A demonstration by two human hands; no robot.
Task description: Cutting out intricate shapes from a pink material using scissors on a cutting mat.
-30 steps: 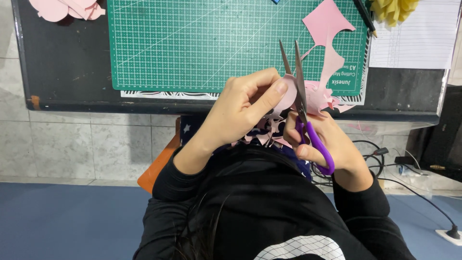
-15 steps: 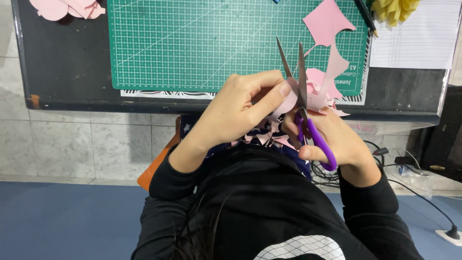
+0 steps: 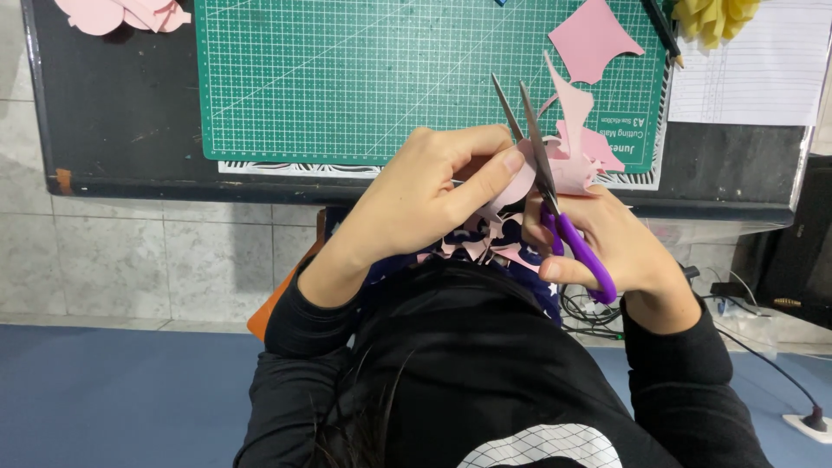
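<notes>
My left hand [image 3: 429,191] pinches a piece of pink paper [image 3: 568,169] at the near edge of the dark table [image 3: 121,113]. My right hand [image 3: 615,247] grips purple-handled scissors [image 3: 555,186], whose slightly parted blades point away from me and bite into the pink paper. Small pink offcuts [image 3: 485,243] lie on my lap below the hands. A green cutting mat [image 3: 364,78] lies just beyond the hands.
A larger pink scrap [image 3: 594,39] lies on the mat's right side, with more pink shapes [image 3: 121,13] at the table's far left. A pencil [image 3: 663,30], a yellow paper flower [image 3: 715,17] and a lined white sheet [image 3: 750,69] sit at right. Cables [image 3: 763,347] run over the blue floor.
The scissor blades have narrowed and shifted slightly along the pink paper, and my left hand has turned the paper a little. The hands stay in the same place.
</notes>
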